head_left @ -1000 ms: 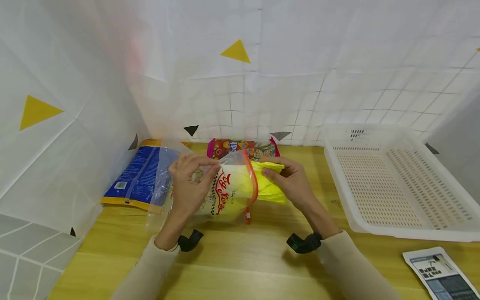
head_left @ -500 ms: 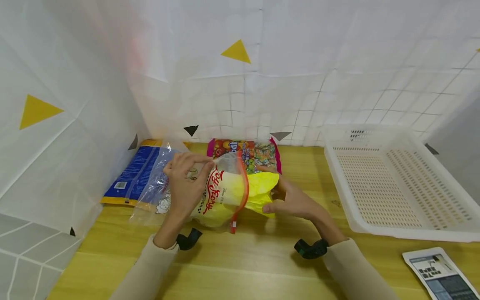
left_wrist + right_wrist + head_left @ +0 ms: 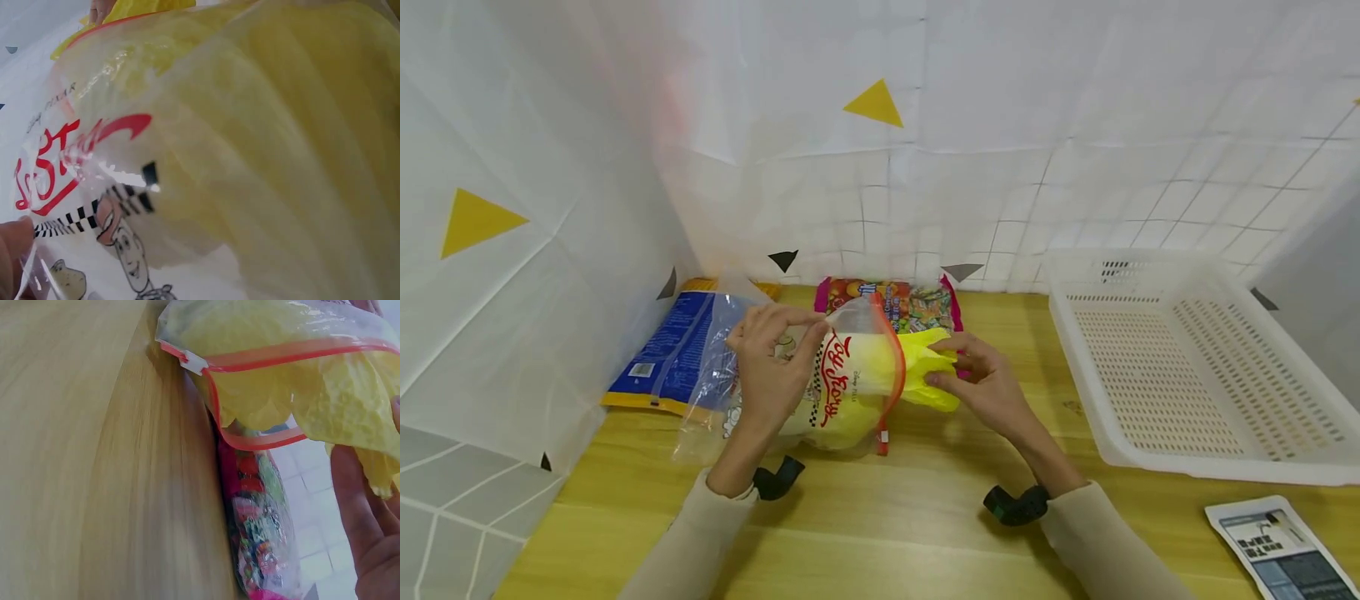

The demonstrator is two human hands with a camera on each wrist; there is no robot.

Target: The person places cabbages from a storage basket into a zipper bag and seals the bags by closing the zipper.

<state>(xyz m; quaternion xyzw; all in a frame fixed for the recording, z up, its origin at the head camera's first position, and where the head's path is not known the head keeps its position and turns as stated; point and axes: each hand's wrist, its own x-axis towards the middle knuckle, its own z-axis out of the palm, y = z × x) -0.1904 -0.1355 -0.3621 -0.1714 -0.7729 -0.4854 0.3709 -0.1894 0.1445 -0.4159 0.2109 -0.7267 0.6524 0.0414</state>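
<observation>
In the head view a clear zip bag [image 3: 850, 400] with red lettering and a red zip edge lies tilted on the table. My left hand [image 3: 775, 358] pinches the bag's upper film between thumb and fingers. A soft, crinkled yellow item [image 3: 913, 371] fills much of the bag and sticks out of its mouth. My right hand [image 3: 988, 379] pinches the protruding end between thumb and fingers. In the right wrist view the red zip edge [image 3: 287, 356] gapes around the yellow folds. The left wrist view shows the bag's printed side [image 3: 125, 206] close up.
A blue and yellow packet [image 3: 662, 350] lies behind the bag at left. A colourful candy packet [image 3: 925, 308] rests against the back wall. On the right stand a white plastic basket [image 3: 1075, 375] and, nearer, a white and grey pouch [image 3: 1277, 542].
The bag shifted left and lower, then back slightly right. My right hand loosened on the yellow item, moved lower, then rose and pinched its end again, now more bunched.
</observation>
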